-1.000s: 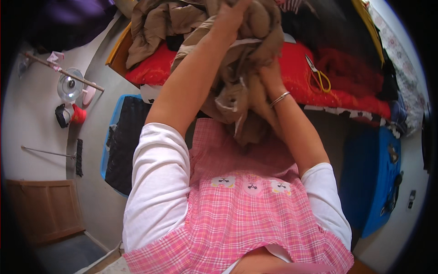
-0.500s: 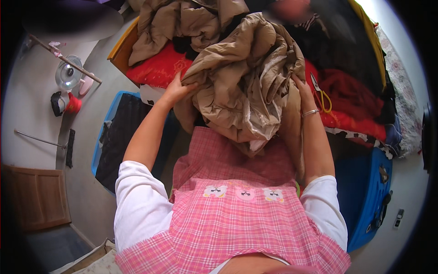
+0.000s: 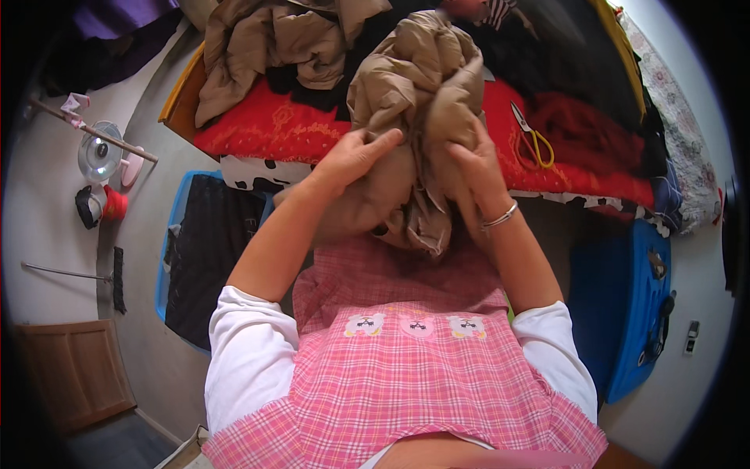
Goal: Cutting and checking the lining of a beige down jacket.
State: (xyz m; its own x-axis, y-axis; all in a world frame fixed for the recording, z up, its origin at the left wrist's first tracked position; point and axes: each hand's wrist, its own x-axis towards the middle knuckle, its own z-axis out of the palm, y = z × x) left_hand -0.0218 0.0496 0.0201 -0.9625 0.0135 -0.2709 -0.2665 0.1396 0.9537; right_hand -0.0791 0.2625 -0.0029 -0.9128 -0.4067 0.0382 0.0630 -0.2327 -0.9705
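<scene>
A tan padded garment point(image 3: 422, 86) is bunched upright in front of me, its upper part over the edge of the red-covered bed and its lower part hanging toward my lap. My left hand point(image 3: 353, 160) grips its left side, thumb on top and fingers mostly hidden in the folds. My right hand point(image 3: 478, 162), a bracelet at the wrist, holds the other side the same way. Frayed pale lining shows at the lower end between my forearms. To the right of my right hand, scissors point(image 3: 533, 139) with yellow handles lie on the red cover point(image 3: 289, 116).
Another tan padded piece point(image 3: 301, 47) lies at the bed's back left. Below left, a blue bin point(image 3: 165, 270) holds dark cloth; a blue container point(image 3: 629, 313) stands at right. A fan point(image 3: 100, 152) is farther left. A pink checked apron point(image 3: 414, 383) covers my front.
Both hands have come closer together, gathering the garment from a wide spread into a narrower upright bunch. The view has shifted, so the scissors and bed appear slightly left.
</scene>
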